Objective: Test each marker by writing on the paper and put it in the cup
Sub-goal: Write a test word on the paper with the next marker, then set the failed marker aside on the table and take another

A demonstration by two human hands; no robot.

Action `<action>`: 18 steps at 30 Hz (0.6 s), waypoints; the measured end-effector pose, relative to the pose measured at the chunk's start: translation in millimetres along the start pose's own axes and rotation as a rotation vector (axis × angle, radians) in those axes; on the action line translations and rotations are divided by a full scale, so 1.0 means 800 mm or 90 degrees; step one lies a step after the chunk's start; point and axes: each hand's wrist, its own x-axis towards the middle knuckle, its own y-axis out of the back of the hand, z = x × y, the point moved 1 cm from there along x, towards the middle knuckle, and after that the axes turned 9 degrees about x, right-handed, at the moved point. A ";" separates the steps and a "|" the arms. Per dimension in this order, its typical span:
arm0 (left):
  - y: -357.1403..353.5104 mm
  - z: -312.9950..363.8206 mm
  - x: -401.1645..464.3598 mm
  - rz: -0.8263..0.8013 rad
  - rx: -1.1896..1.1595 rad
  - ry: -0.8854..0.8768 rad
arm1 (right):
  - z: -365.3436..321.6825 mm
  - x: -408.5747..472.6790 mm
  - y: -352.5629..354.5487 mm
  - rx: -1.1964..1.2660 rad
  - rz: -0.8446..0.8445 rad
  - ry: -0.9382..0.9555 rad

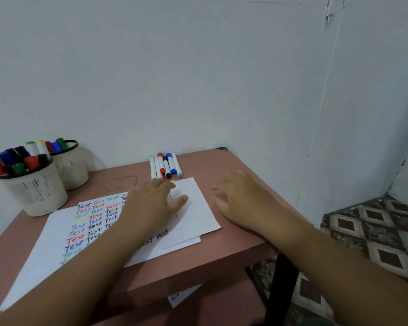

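Several capped markers (165, 166) lie side by side at the back of the brown table, just beyond a small white sheet (198, 212). My left hand (151, 203) lies flat on that sheet with fingers straight, fingertips near the markers. My right hand (243, 201) hovers open over the table to the right of the sheet and holds nothing. A larger paper (57, 234) covered with coloured "Test" words lies to the left, partly under my left arm. Two mesh cups, the near cup (37, 191) and the far cup (72, 168), stand at the left, both holding markers.
The brown table (240, 245) stands in a corner against pale walls. Its right and front edges drop to a patterned tile floor (375, 231). A black table leg (280, 285) and a paper scrap (178, 297) on a lower shelf show below the front edge.
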 end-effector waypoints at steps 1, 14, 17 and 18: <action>-0.002 -0.017 -0.003 -0.009 0.013 0.037 | -0.010 -0.001 -0.005 0.023 -0.029 0.013; 0.009 -0.188 -0.094 -0.072 -0.036 0.316 | -0.074 0.015 -0.047 0.144 -0.079 -0.013; 0.019 -0.188 -0.105 -0.062 -0.016 0.280 | -0.086 0.018 -0.051 0.123 -0.100 0.004; 0.021 -0.189 -0.107 -0.061 -0.023 0.275 | -0.089 0.020 -0.053 0.114 -0.106 0.011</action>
